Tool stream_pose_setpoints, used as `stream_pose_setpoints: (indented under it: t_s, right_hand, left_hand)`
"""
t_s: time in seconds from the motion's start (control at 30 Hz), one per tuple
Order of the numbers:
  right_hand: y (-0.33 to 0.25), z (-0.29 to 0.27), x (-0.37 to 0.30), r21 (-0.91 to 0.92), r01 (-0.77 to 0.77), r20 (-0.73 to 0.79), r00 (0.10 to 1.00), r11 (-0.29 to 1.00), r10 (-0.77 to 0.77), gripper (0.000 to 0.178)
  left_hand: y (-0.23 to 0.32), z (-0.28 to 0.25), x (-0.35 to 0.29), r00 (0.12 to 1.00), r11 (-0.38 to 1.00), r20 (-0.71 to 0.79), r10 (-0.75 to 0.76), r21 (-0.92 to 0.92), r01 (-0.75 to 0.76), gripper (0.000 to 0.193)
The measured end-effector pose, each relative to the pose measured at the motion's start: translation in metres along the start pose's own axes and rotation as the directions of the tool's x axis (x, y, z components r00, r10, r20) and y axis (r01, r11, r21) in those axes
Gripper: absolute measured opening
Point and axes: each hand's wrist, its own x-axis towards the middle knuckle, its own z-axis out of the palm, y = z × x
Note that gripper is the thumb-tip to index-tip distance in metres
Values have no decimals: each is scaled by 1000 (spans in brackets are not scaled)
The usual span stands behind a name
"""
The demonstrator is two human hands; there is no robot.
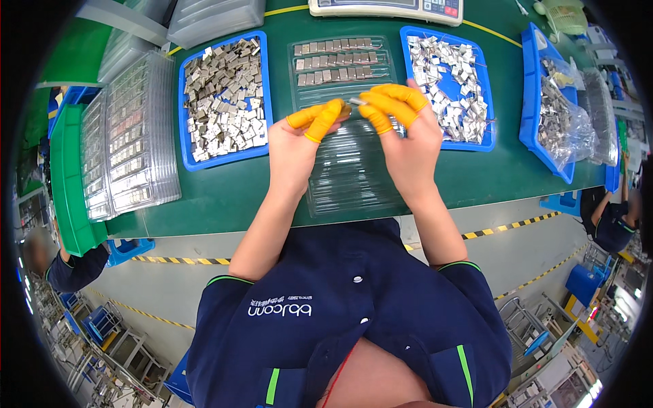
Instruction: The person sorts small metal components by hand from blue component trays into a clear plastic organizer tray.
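My left hand [299, 139] and my right hand [411, 139], both with yellow finger cots, meet above a clear plastic tray [350, 180]. Between the right fingertips is a small silvery metal part [356, 101]. The left fingers are closed in a pinch around a small dark piece [347, 110], mostly hidden. Rows of small metal parts [337, 61] fill the tray's far slots. To the left, a blue bin [266, 102] holds many loose metal pieces [224, 95]. On the right, another blue bin [488, 102] holds white parts with thin wires [466, 102].
Stacked filled clear trays [132, 136] stand at left beside a green bin [64, 170]. A digital scale [388, 8] sits at the back. Farther right, a blue bin [530, 102] contains parts and plastic bags. Other people [612, 221] are at both sides.
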Motion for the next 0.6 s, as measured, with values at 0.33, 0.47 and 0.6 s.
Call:
stream_pose_setpoints:
  t_s: [0.33, 0.47, 0.6]
  right_hand:
    - [-11, 8, 8, 290, -160, 2, 986, 944, 167, 32]
    - [-1, 18, -4, 561, -462, 254, 886, 687, 388, 19]
    - [-9, 17, -7, 663, -605, 406, 786, 441, 467, 16]
  left_hand:
    - [10, -3, 2, 998, 970, 58, -9, -242, 23, 28]
    - [12, -8, -4, 999, 995, 26, 38, -94, -36, 28]
    - [5, -14, -5, 998, 997, 32, 54, -48, -52, 27]
